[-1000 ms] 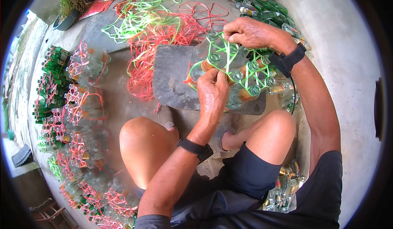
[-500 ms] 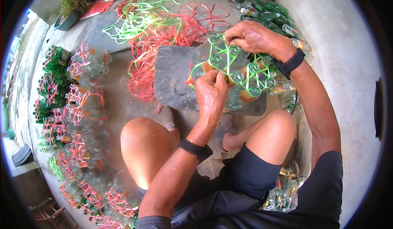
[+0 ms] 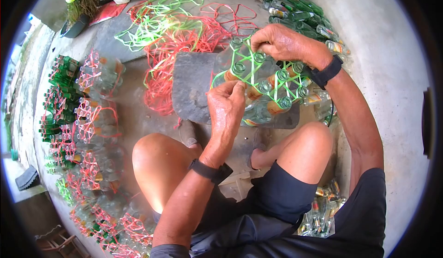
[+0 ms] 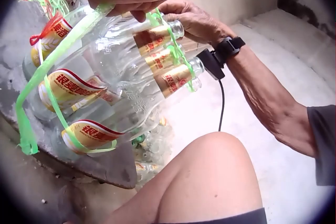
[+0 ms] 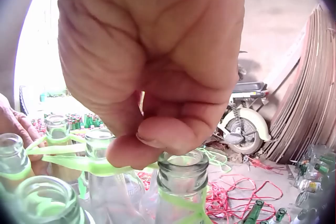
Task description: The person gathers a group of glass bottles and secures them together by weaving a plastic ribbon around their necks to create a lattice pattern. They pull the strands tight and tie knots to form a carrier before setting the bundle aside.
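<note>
Bottle bundle [image 3: 264, 88] nearly laced with green strap [image 3: 250, 72]. Left hand [image 3: 226, 106] pinches strap at near side, right hand [image 3: 282, 41] pinches it at far necks. Finished bundles [image 3: 92, 115] left; loose bottles [image 3: 300, 11] far right, untied.

Our right hand [image 5: 152, 61] fills the top of frame, fingers curled, pinching a green strap [image 5: 79, 163] that runs across the clear bottle necks [image 5: 100, 142] just under it. One open neck sits right below the fingertips. We see our left hand [image 5: 13, 124] only partly, by the far neck. Red straps [image 5: 236, 192] and a scooter [image 5: 244, 124] lie beyond the right hand.
</note>
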The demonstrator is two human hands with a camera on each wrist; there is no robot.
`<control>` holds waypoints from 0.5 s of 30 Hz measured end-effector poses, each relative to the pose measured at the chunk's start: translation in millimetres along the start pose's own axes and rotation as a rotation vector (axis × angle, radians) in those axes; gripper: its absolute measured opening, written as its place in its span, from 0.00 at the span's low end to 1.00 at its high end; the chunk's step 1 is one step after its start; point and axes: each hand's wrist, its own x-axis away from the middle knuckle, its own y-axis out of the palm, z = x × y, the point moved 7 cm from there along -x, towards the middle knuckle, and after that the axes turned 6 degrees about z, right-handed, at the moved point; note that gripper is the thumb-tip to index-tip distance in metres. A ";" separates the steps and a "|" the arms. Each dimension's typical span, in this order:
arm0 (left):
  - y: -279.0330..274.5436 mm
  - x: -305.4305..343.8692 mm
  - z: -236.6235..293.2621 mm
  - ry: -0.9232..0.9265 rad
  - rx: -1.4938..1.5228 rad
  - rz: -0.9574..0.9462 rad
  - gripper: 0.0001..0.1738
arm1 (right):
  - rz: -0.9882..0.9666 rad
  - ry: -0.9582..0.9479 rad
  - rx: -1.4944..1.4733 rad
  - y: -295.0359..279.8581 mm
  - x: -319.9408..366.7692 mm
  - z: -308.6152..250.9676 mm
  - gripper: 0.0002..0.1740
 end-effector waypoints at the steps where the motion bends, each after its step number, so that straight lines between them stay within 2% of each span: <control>1: -0.6 0.0 -0.2 0.002 -0.002 -0.001 0.14 | 0.003 0.000 0.000 1.0 3.0 -0.2 0.08; 3: -0.8 1.0 -1.7 -0.009 -0.033 -0.017 0.14 | 0.162 -0.036 0.090 -4.9 13.5 -7.9 0.07; 4: -1.2 1.7 -3.1 -0.010 -0.033 -0.017 0.14 | 0.161 -0.035 0.090 -2.6 20.6 -16.0 0.07; 6: -1.1 0.5 -3.1 0.017 -0.040 -0.004 0.14 | 0.407 -0.025 0.253 -15.7 41.5 -40.0 0.08; 7: -1.2 -0.1 -2.7 0.017 -0.040 -0.005 0.14 | 0.407 -0.024 0.253 -14.1 49.0 -55.4 0.08; 9: -2.2 -1.1 0.0 0.027 -0.053 -0.007 0.16 | 0.286 0.154 0.093 0.2 62.8 -76.7 0.09; 11: -1.8 -1.6 0.6 0.040 -0.030 -0.015 0.16 | 0.312 0.165 0.162 15.0 74.6 -95.3 0.12; 13: -3.0 -1.3 2.1 0.052 -0.004 -0.016 0.16 | 0.280 0.274 0.287 31.8 81.0 -92.8 0.15; 15: -5.3 -1.1 1.5 0.020 -0.062 -0.019 0.15 | 0.349 0.224 0.266 40.8 83.7 -93.4 0.18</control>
